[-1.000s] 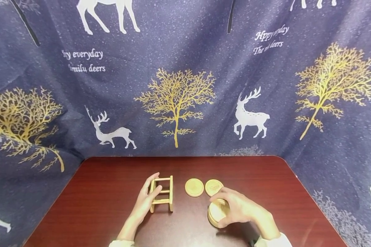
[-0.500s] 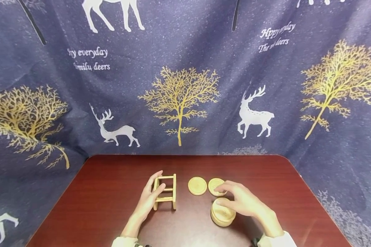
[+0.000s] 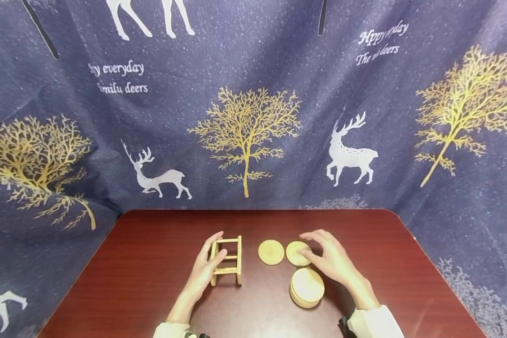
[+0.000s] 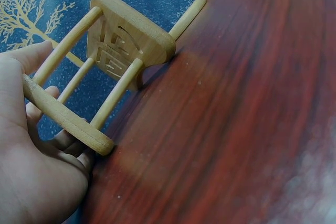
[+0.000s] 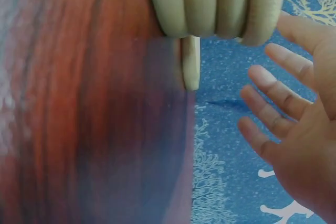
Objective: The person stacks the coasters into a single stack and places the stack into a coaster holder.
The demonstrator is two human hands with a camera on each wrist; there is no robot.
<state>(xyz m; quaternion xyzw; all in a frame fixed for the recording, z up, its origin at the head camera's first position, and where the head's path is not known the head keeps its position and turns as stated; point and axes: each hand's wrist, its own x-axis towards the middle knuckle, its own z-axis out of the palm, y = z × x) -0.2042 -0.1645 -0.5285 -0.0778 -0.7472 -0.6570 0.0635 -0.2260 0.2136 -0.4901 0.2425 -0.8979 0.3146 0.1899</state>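
Observation:
A small wooden coaster holder (image 3: 239,263) with dowel bars stands on the table at the left. My left hand (image 3: 202,267) grips its near side panel, thumb over the top, as the left wrist view (image 4: 47,166) also shows. Cut-out characters mark the holder's far panel (image 4: 118,38). My right hand (image 3: 334,258) hovers with spread fingers beside and over a round wooden coaster (image 3: 295,251), its thumb overlapping that coaster's edge; contact cannot be told. Just in front stands a stack of several coasters (image 3: 307,284), seen edge-on in the right wrist view (image 5: 202,3). Another coaster (image 3: 271,252) lies flat between holder and hand.
A reddish-brown wooden table (image 3: 152,244) carries everything. Behind and at both sides hangs a dark blue cloth (image 3: 219,61) printed with white deer and golden trees, close to the table's edges.
My right hand has let go of the top of the coaster stack and moved away from me to the single coaster behind it. The left hand keeps its hold on the coaster holder.

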